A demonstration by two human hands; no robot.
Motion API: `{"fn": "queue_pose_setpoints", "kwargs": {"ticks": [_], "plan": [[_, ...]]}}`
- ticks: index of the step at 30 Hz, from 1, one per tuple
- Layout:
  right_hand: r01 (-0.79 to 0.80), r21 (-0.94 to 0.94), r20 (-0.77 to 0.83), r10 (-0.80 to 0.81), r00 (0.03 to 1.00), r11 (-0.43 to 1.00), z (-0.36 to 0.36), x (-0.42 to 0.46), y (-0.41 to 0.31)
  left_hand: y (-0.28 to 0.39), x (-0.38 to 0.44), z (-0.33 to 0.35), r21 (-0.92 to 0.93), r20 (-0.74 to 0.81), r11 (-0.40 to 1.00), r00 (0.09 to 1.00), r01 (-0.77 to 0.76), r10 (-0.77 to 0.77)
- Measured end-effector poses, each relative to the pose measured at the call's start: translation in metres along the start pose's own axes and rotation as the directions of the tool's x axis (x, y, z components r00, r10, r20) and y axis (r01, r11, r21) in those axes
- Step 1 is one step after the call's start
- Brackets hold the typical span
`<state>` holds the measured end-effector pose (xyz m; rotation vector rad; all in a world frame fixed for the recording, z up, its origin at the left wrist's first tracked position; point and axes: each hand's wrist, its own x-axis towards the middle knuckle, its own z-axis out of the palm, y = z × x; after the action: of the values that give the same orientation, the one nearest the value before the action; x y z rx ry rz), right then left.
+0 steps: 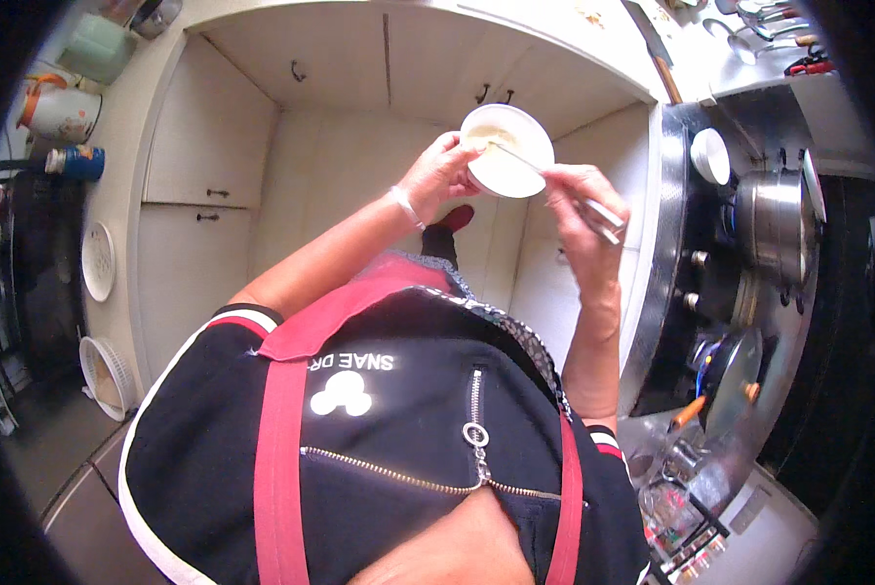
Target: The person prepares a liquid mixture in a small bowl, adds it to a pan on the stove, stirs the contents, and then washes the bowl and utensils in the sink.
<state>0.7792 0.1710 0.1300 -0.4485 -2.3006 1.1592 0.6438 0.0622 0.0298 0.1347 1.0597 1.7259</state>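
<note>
My left hand [444, 172] grips the rim of a white bowl [519, 183], which is held up in front of me above the floor. Pale yellowish contents [492, 139] lie inside it. In my right hand [587, 201] is a pair of metal chopsticks [602, 219], or a similar slim utensil. Its thin end dips into the contents, while the thicker ends stick out behind my fingers.
On the right, a steel pot [773, 227] and a lidded pan [733, 387] stand on the gas stove, near white bowls [711, 156]. A knife [656, 55] lies on the far counter. Left are a plate [99, 262], a white basket [108, 378] and a blue container [77, 162].
</note>
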Motion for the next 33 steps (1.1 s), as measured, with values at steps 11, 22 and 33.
{"fn": "queue_pose_setpoints", "kwargs": {"ticks": [11, 22, 33], "plan": [[-0.048, 0.162, 0.086, 0.034, 0.996, 0.986, -0.063, 0.137, 0.081, 0.072, 0.139, 0.031, 0.179, -0.106, 0.983, 0.993, -0.035, 0.055], [0.194, -0.019, 0.002, -0.194, 0.981, 0.981, -0.03, 0.222, 0.116, 0.104, 0.233, 0.023, 0.119, -0.03, 0.992, 0.999, 0.034, -0.03], [-0.198, -0.028, -0.141, 0.193, 0.971, 0.98, 0.014, 0.272, 0.125, 0.139, 0.291, -0.032, 0.141, -0.053, 0.989, 0.998, 0.046, -0.039]]}}
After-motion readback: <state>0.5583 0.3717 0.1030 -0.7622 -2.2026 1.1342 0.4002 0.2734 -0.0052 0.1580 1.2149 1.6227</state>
